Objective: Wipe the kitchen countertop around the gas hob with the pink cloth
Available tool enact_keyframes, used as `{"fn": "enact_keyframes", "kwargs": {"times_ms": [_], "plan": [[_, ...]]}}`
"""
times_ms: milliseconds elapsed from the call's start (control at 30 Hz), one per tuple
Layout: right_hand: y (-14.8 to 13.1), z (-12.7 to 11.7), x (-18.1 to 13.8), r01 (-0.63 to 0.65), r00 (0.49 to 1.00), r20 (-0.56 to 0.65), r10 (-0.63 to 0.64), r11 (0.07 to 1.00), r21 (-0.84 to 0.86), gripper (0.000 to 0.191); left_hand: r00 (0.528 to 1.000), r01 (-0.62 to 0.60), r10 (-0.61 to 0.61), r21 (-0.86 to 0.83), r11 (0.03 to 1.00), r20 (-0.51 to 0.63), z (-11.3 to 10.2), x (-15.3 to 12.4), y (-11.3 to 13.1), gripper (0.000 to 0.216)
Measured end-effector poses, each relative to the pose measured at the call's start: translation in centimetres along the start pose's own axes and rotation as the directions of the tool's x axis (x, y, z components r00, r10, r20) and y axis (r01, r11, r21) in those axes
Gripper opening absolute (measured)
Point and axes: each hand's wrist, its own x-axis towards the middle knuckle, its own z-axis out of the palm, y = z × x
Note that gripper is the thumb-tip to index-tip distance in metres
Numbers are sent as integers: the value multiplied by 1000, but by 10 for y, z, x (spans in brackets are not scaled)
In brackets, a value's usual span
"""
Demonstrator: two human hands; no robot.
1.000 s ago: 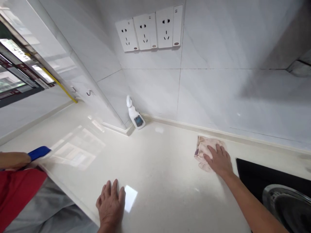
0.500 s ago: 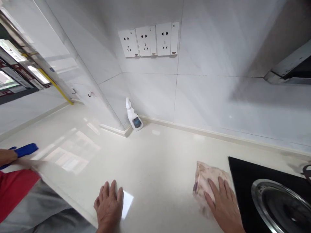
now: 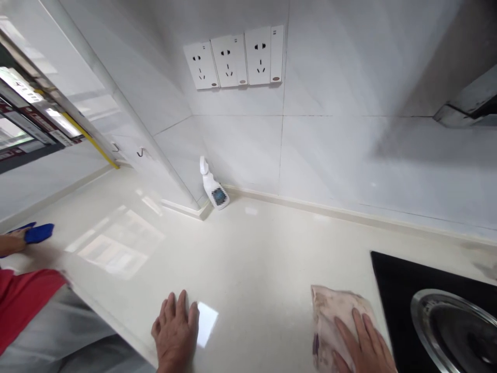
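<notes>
My right hand (image 3: 368,344) lies flat on a stained pale pink cloth (image 3: 330,305), its fingers stretched out and pressing it onto the counter. Part of the cloth is hidden under the palm, beside the left edge of a black glass hob (image 3: 392,285). At the lower middle, my left hand (image 3: 174,331) rests palm down on the bare cream countertop (image 3: 248,269), fingers apart and holding nothing. A white spray bottle (image 3: 214,189) leans at the wall corner, well beyond both hands.
At left stands another person in a red top (image 3: 31,290), whose hand (image 3: 13,242) holds a blue cloth (image 3: 39,233). Wall sockets (image 3: 235,57) sit above the counter. A metal corner (image 3: 452,115) juts out at upper right. A round metal burner ring (image 3: 423,316) is set in the hob.
My right hand and the cloth under it have slid toward me. The left hand stays nearly in place. The other person's hand with the blue cloth has shifted slightly left.
</notes>
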Motion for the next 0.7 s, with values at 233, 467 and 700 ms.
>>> {"fn": "enact_keyframes", "kwargs": {"times_ms": [233,467,700], "plan": [[10,-1,125,-268,931,247,270,963,-44,55,1000,4,-4,-14,1000,9,1,-1,-1,61],[-24,30,223,-169,944,285,166,986,-14,45,1000,6,-6,-1,1000,19,3,-3,-1,59],[-106,48,239,10,959,282,-40,994,107,44,1000,3,-3,-1,1000,16,4,-4,-2,59]]}}
